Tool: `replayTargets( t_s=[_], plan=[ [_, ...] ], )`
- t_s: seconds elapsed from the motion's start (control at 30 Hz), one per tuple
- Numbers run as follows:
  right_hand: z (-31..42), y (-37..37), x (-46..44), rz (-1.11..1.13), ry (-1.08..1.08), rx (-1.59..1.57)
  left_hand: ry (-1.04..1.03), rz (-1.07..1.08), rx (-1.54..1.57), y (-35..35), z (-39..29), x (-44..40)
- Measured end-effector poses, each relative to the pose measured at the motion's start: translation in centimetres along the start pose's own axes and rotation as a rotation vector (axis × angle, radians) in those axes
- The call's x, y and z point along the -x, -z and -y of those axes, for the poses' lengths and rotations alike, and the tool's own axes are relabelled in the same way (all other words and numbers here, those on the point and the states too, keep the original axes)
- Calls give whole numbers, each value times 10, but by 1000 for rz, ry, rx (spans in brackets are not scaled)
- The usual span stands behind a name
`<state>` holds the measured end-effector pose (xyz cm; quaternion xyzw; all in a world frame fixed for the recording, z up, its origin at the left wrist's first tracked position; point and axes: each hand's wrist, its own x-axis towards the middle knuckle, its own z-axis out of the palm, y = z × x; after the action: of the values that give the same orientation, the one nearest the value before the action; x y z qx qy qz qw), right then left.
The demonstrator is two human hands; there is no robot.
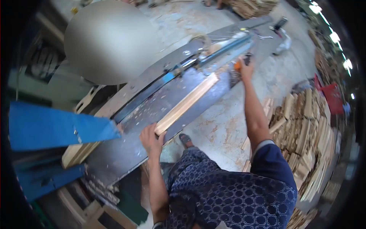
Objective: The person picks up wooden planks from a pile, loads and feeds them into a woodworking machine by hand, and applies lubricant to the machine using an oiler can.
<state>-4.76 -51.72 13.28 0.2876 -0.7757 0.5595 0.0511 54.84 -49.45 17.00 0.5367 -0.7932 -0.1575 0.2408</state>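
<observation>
A pale wooden strip (187, 105) lies lengthwise on the dark metal machine table (141, 118). My left hand (152, 139) is closed on its near end, the thumb on one side and the fingers on the other. At the far end of the table, my right hand (247, 69) is closed around a small orange and black object (238, 65), too blurred to name. It is apart from the strip's far end. A blue metal fence (225, 51) runs along the table's far side.
Blue machine housings (61, 126) stand at the left, with a wooden piece (82, 152) between them. Stacked wood (305, 126) rises at the right, near a red container (332, 98). Shavings lie on the concrete floor (209, 133). Another wood pile (251, 7) is at the back.
</observation>
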Motion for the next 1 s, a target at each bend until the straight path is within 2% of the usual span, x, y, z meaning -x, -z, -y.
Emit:
replayTargets(
  t_s=[0.07, 0.1, 0.13, 0.17, 0.2, 0.23, 0.27, 0.33, 0.4, 0.43, 0.47, 0.5, 0.53, 0.57, 0.6, 0.67, 0.7, 0.73, 0.77, 0.8, 0.87, 0.93, 1.0],
  plan=[
    [-8, 8, 13, -150, 16, 499, -98, -15, 205, 8, 10, 7],
    [54, 21, 53, -244, 34, 59, -33, 4, 287, 20, 10, 15],
    [48, 30, 67, -89, 245, 220, 31, 2, 368, 31, 9, 22],
    [87, 30, 104, 212, 315, 1, 93, -34, 452, 42, 11, 31],
    [114, 28, 135, 575, 526, -12, 148, -77, 538, 56, 15, 44],
    [148, 23, 165, 794, 710, 66, 214, -86, 563, 76, 16, 55],
    [174, 15, 195, 981, 914, 158, 264, -93, 605, 94, 21, 64],
    [193, -8, 233, 1069, 1063, 257, 313, -171, 586, 114, 45, 86],
    [207, -33, 243, 1212, 961, 190, 335, -250, 723, 122, 69, 104],
    [209, -39, 244, 1346, 925, 199, 535, -315, 918, 119, 81, 114],
    [225, -42, 250, 1473, 883, 216, 540, -353, 931, 122, 87, 114],
    [244, -40, 268, 1559, 857, 137, 731, -519, 886, 126, 93, 110],
    [261, -36, 285, 1676, 701, 130, 924, -675, 837, 130, 99, 105],
    [274, -33, 307, 1751, 658, 106, 959, -694, 850, 136, 105, 104],
    [287, -31, 330, 1875, 406, 231, 965, -712, 869, 130, 110, 107],
    [291, -41, 375, 1818, 320, -8, 836, -816, 464, 109, 128, 112],
    [293, -47, 398, 1790, 285, -126, 743, -777, 263, 103, 136, 119],
    [308, -53, 416, 1687, 458, -267, 758, -807, 277, 106, 135, 122],
    [320, -60, 427, 1697, 483, -255, 697, -754, 145, 111, 133, 126],
    [330, -66, 438, 1694, 437, -253, 628, -689, 13, 115, 132, 130],
    [338, -70, 449, 1665, 398, -249, 539, -711, -1, 119, 135, 139],
    [339, -71, 444, 1778, 398, -208, 737, -684, 544, 114, 132, 141],
    [352, -61, 435, 1942, 431, -82, 986, -693, 1230, 134, 112, 135]
  ],
)
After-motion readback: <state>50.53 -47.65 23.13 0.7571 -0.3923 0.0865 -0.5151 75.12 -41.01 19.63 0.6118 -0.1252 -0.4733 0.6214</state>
